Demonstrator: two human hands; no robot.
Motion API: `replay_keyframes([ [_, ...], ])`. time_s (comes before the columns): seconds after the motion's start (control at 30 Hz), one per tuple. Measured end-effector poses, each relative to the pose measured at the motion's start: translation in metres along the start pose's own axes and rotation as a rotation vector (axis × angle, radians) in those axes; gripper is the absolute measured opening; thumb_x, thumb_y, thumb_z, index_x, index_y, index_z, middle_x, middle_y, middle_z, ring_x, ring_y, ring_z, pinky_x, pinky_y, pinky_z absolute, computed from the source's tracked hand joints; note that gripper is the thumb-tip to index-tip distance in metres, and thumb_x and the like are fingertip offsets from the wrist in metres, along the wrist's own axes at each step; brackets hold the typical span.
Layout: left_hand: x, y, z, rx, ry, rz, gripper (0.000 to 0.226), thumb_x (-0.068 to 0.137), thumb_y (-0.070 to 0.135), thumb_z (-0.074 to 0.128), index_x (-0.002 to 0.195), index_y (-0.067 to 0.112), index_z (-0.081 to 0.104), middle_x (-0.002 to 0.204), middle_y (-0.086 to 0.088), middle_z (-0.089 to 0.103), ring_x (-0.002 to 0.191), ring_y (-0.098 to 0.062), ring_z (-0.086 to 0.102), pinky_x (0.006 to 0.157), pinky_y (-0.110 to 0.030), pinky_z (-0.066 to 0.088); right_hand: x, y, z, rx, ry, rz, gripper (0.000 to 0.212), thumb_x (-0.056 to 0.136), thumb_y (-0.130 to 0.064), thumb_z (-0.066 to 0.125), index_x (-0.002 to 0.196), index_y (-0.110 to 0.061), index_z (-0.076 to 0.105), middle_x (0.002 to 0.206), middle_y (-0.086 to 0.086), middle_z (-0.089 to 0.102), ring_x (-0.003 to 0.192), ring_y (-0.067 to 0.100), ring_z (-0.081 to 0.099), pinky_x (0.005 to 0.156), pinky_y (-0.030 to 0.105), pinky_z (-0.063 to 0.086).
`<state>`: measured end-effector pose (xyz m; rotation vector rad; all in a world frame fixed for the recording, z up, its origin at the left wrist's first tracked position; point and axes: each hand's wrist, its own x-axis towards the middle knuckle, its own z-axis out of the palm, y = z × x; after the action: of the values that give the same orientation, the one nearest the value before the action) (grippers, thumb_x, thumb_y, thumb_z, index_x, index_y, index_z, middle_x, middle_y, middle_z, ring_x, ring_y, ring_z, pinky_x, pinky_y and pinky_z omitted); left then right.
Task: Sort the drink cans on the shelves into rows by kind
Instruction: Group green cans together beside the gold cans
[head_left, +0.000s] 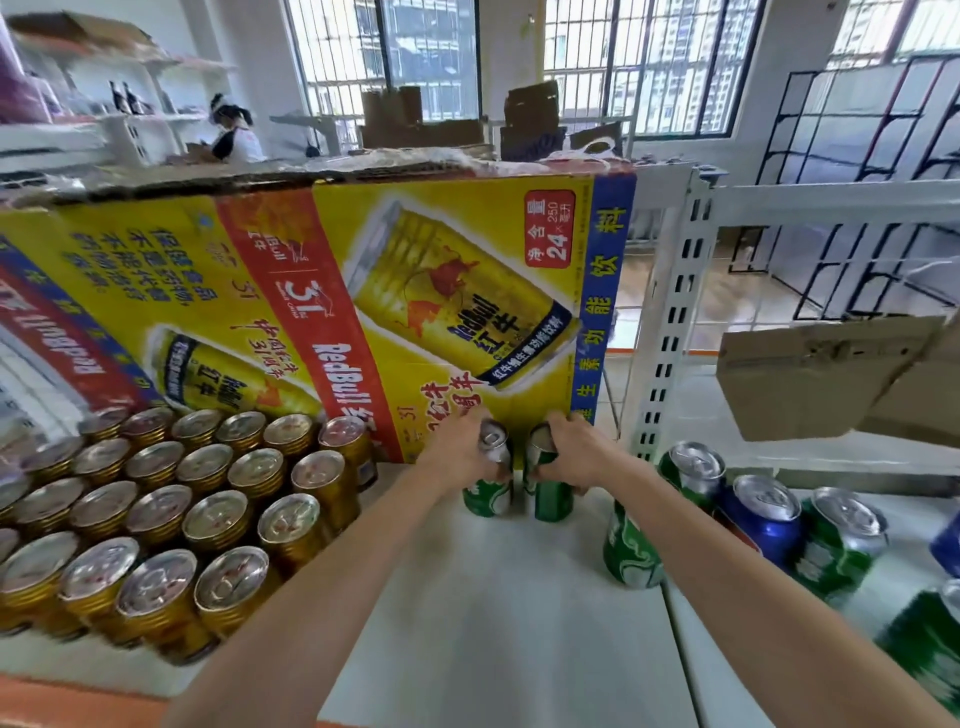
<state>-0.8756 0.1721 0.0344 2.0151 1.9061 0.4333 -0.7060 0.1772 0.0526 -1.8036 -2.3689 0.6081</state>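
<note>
1. Two green cans stand upright side by side at the back of the white shelf (498, 613), just in front of the printed carton: the left green can (485, 496) and the right green can (551, 499), both with silver tops; their white label marks are too blurred to read
2. The left hand (460, 457) grips the left green can near its top, fingers curled round it; the right hand (576, 452) grips the right green can the same way
3. To the right, more green cans (631, 545) and a blue can (763, 519) stand loosely mixed
4. To the left, gold cans (208, 499) with pull-tab lids stand in tight rows
5. Behind leans a yellow carton (363, 291) printed "RedBull", "红牛", "24" and "250", picturing a gold can
6. A plain brown box (810, 374) sits on the rack at the right
</note>
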Motion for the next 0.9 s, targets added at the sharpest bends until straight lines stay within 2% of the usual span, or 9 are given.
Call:
replay_keyframes([
  [0.17, 0.005, -0.004, -0.001, -0.033, 0.007, 0.01, 0.068, 0.071, 0.023, 0.08, 0.129, 0.021, 0.045, 0.125, -0.01, 0.035, 0.112, -0.023, 0.039, 0.094, -0.026, 0.035, 0.011, 0.007, -0.002, 0.038, -0.034, -0.031, 0.076, 0.078, -0.031, 0.074, 0.137, -0.012, 0.028, 0.127, 0.015, 0.038, 0.11, 0.032, 0.05, 0.079, 0.038, 0.054],
  [0.3, 0.012, 0.009, 0.003, 0.024, 0.061, -0.063, 0.069, 0.069, 0.032, 0.08, 0.127, 0.018, 0.044, 0.127, -0.01, 0.03, 0.115, -0.029, 0.044, 0.096, -0.035, 0.042, 0.012, 0.007, -0.005, 0.046, -0.052, -0.019, 0.076, 0.076, -0.034, 0.075, 0.134, -0.013, 0.03, 0.125, 0.014, 0.039, 0.108, 0.032, 0.051, 0.06, 0.032, 0.056],
  [0.37, 0.014, 0.014, 0.004, 0.062, 0.043, -0.069, 0.071, 0.071, 0.031, 0.078, 0.129, 0.016, 0.041, 0.128, -0.012, 0.029, 0.117, -0.031, 0.042, 0.097, -0.038, 0.042, 0.015, 0.007, -0.001, 0.037, -0.033, 0.017, 0.079, 0.074, -0.042, 0.074, 0.133, -0.013, 0.03, 0.127, 0.014, 0.04, 0.108, 0.033, 0.052, 0.063, 0.037, 0.057],
  [0.47, 0.015, 0.013, -0.004, 0.052, -0.004, -0.017, 0.063, 0.075, 0.034, 0.074, 0.127, 0.013, 0.046, 0.127, -0.009, 0.041, 0.118, -0.026, 0.043, 0.095, -0.035, 0.041, 0.015, 0.002, 0.004, -0.084, 0.042, 0.095, 0.084, 0.073, -0.059, 0.068, 0.13, -0.01, 0.03, 0.128, 0.015, 0.043, 0.112, 0.034, 0.052, 0.082, 0.042, 0.048],
  [0.53, 0.015, 0.01, -0.013, 0.001, -0.042, 0.001, 0.051, 0.078, 0.038, 0.071, 0.119, 0.011, 0.055, 0.117, -0.007, 0.055, 0.108, -0.021, 0.051, 0.083, -0.03, 0.042, 0.013, -0.002, 0.001, -0.187, 0.042, 0.123, 0.085, 0.075, -0.067, 0.059, 0.13, -0.008, 0.033, 0.128, 0.014, 0.045, 0.116, 0.031, 0.051, 0.088, 0.038, 0.045],
  [0.67, 0.017, 0.008, -0.021, 0.007, -0.066, -0.017, 0.052, 0.077, 0.046, 0.072, 0.114, 0.012, 0.059, 0.108, -0.005, 0.059, 0.101, -0.021, 0.055, 0.073, -0.027, 0.038, 0.014, 0.001, -0.016, -0.067, -0.127, 0.113, 0.092, 0.061, -0.088, 0.045, 0.12, -0.017, 0.05, 0.112, 0.007, 0.06, 0.086, 0.023, 0.065, 0.073, 0.034, 0.058],
  [0.73, 0.019, 0.009, -0.02, 0.039, -0.061, -0.023, 0.059, 0.075, 0.051, 0.072, 0.116, 0.011, 0.059, 0.112, -0.005, 0.06, 0.104, -0.022, 0.055, 0.075, -0.029, 0.041, 0.011, 0.004, -0.024, -0.122, -0.162, 0.108, 0.078, 0.07, -0.075, 0.053, 0.119, -0.015, 0.05, 0.11, 0.007, 0.061, 0.079, 0.022, 0.064, 0.069, 0.034, 0.058],
  [0.83, 0.019, 0.012, -0.021, 0.08, -0.052, -0.024, 0.06, 0.074, 0.054, 0.071, 0.112, 0.007, 0.061, 0.109, -0.009, 0.062, 0.097, -0.022, 0.057, 0.076, -0.034, 0.044, 0.01, 0.005, -0.027, -0.178, -0.067, 0.043, 0.064, 0.078, -0.051, 0.066, 0.122, -0.01, 0.046, 0.117, 0.01, 0.057, 0.097, 0.026, 0.058, 0.081, 0.037, 0.053],
  [0.9, 0.018, 0.012, -0.019, 0.092, -0.017, -0.038, 0.061, 0.073, 0.055, 0.071, 0.11, 0.007, 0.06, 0.106, -0.009, 0.062, 0.092, -0.022, 0.056, 0.073, -0.033, 0.044, 0.011, 0.003, -0.021, -0.136, -0.016, 0.038, 0.061, 0.077, -0.048, 0.068, 0.119, -0.01, 0.046, 0.114, 0.009, 0.055, 0.097, 0.025, 0.055, 0.077, 0.036, 0.051],
])
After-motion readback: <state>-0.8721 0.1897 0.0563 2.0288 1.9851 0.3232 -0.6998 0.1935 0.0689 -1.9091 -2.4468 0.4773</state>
